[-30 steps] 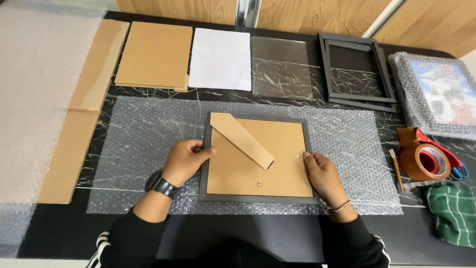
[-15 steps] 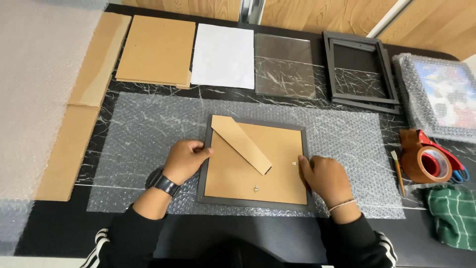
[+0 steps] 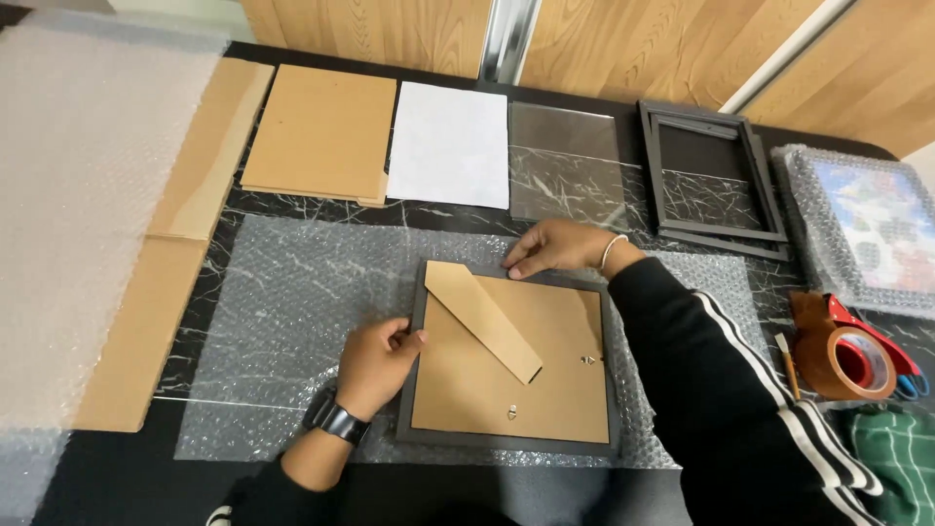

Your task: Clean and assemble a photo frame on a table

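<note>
Brown cardboard sheets (image 3: 319,134), a white sheet (image 3: 450,144), a glass pane (image 3: 568,177) and an empty dark frame (image 3: 709,175) lie along the far edge; a tape dispenser (image 3: 845,353) sits at right. Nothing blocks the picture frame (image 3: 511,360), lying face down on bubble wrap (image 3: 282,321), its easel stand (image 3: 482,318) folded flat. Left hand (image 3: 375,362) presses curled fingers on the frame's left edge; right hand (image 3: 557,247) rests fingertips, extended, on the top edge. Black marbled table (image 3: 117,477), wood panelling behind
</note>
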